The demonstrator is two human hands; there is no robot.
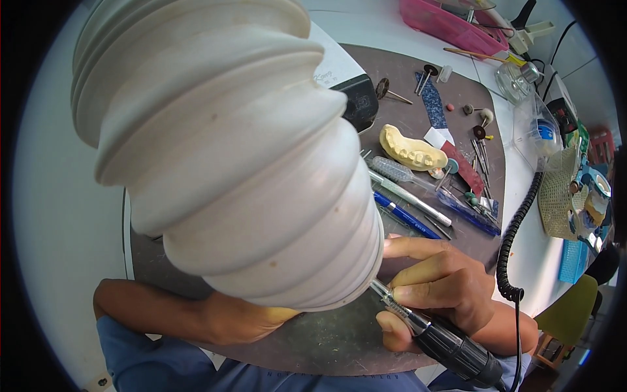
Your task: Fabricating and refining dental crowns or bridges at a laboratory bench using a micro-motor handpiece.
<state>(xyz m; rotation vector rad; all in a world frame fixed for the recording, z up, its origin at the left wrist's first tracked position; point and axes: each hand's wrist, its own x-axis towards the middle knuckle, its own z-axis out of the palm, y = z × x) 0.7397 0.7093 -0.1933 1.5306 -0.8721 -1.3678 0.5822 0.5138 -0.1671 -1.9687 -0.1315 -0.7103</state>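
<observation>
A wide white corrugated suction hose [255,170] fills the left and middle of the view, its open end over the front of the grey-brown work mat [313,343]. My right hand [450,281] is closed around a black and silver rotary handpiece [450,349]; its silver nose points up and left beneath the hose's rim, and the tip is hidden. From the left, my left hand [251,320] reaches in under the hose. Only its wrist side shows; the fingers, and anything in them, are hidden. Past my right hand lies a cream plaster dental cast [413,150] with a row of teeth.
Beyond my right hand lie a blue pen [408,215], a silver knife handle [418,199], burs and polishing wheels. At the back stand a pink basket [450,29] and a glass jar [516,81]. A coiled black cord [513,242] hangs at right, near a cream basket [558,196].
</observation>
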